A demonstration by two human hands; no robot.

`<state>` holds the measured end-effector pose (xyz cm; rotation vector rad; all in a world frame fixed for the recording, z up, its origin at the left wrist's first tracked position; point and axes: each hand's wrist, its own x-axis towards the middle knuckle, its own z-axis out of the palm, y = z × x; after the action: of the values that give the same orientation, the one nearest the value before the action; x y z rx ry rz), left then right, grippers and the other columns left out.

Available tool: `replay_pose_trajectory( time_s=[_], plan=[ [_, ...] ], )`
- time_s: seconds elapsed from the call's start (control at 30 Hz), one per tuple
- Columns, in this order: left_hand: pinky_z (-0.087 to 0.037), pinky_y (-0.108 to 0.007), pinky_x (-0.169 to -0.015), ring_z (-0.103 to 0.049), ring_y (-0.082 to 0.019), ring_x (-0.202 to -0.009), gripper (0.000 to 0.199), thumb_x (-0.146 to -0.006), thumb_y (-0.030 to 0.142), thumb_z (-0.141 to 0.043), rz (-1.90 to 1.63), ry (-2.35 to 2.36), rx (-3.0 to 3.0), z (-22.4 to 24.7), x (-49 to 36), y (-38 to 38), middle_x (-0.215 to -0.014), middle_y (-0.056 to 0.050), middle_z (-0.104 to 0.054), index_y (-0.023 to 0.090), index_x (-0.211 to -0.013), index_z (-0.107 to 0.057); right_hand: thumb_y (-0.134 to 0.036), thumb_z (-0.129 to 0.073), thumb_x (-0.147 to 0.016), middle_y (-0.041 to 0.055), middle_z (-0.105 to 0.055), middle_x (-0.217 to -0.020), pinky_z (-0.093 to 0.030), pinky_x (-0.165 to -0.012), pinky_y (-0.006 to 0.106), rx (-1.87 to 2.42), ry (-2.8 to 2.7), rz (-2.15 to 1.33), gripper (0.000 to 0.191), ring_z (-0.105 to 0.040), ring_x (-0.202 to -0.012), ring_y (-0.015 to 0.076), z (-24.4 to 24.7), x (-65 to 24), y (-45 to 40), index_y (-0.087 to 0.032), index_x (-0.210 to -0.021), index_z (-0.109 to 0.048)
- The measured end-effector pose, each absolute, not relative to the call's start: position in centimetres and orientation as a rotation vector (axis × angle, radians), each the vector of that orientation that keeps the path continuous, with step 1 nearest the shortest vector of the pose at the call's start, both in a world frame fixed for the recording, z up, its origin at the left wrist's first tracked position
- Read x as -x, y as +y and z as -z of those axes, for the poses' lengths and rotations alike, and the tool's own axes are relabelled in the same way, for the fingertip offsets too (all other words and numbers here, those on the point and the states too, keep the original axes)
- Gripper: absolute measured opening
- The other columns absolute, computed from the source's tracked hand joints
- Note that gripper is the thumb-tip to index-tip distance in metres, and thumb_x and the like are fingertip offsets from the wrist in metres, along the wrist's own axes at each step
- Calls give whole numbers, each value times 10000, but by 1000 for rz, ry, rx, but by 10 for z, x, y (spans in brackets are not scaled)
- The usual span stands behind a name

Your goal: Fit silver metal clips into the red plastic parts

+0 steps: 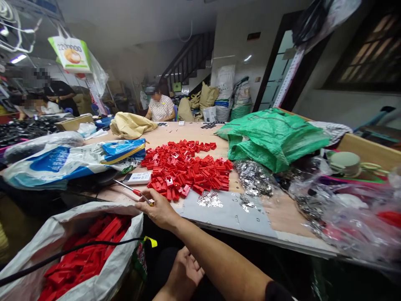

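Observation:
My right hand (159, 209) reaches across to the table's near edge, fingers closed round a thin tool (136, 192) with a silver shaft and a red section. Just beyond it lies a large heap of red plastic housings (184, 169). My left hand (184, 271) rests low by my lap, fingers loosely curled and apart, with nothing visible in it. To its left stands an open white sack (34, 255) filled with more red plastic parts (87, 251). Small shiny metal pieces (210, 200) lie on a grey sheet (225, 215) in front of the red heap.
A white box-like device (137, 178) sits left of the heap. On the right are a green woven bag (272, 133), a metal-parts pile (253, 177) and clear plastic bags (354, 225). A black cable (69, 251) crosses the sack. A person (161, 106) sits at the far side.

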<state>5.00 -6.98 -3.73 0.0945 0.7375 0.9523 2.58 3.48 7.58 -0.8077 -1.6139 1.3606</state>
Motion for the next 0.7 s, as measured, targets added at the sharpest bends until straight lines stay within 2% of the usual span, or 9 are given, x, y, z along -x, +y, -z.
replay_pose_trajectory(
  time_s=[0.1, 0.17, 0.3, 0.47, 0.6, 0.7],
  plan=[
    [-495, -286, -674, -643, -158, -642, 191, -769, 229, -658, -938, 894, 51, 48, -44, -67, -753, -39, -657, 163, -929, -577, -362, -632, -809, 8, -674, -945, -467, -760, 256, 994, -1649, -1136, 245, -619, -865, 153, -59, -53, 38, -207, -998, -615],
    [-501, -281, -644, -634, -147, -586, 254, -771, 276, -684, -903, 981, 117, 59, -41, -65, -716, -26, -651, 156, -969, -580, -361, -586, -834, 9, -679, -888, -471, -728, 257, 1146, -1650, -998, 199, -622, -815, 153, -42, -86, 37, -199, -943, -628],
    [-510, -280, -626, -652, -156, -597, 322, -745, 297, -727, -856, 1032, 106, 80, -41, -65, -730, -31, -669, 152, -998, -589, -312, -542, -838, 38, -676, -915, -457, -806, 307, 1308, -1619, -837, 150, -614, -873, 183, -16, -158, 26, -197, -889, -623],
    [-517, -282, -646, -653, -146, -595, 310, -730, 279, -744, -828, 1055, 89, 96, -42, -67, -728, -26, -679, 156, -960, -576, -278, -495, -845, 65, -648, -948, -443, -814, 333, 1475, -1662, -611, 150, -596, -891, 204, -9, -233, 6, -195, -900, -608],
    [-514, -284, -654, -657, -145, -600, 281, -753, 258, -722, -834, 1075, 24, 101, -44, -66, -723, -22, -681, 171, -966, -560, -266, -462, -860, 65, -655, -917, -457, -799, 334, 1587, -1741, -483, 172, -606, -867, 205, -7, -260, 5, -192, -884, -615],
    [-504, -277, -650, -660, -145, -602, 237, -766, 222, -704, -841, 1085, -27, 105, -46, -67, -703, -14, -678, 189, -929, -536, -237, -461, -860, 79, -649, -993, -460, -843, 336, 1602, -1825, -439, 205, -606, -926, 206, -7, -255, 17, -186, -965, -630]
  ],
)
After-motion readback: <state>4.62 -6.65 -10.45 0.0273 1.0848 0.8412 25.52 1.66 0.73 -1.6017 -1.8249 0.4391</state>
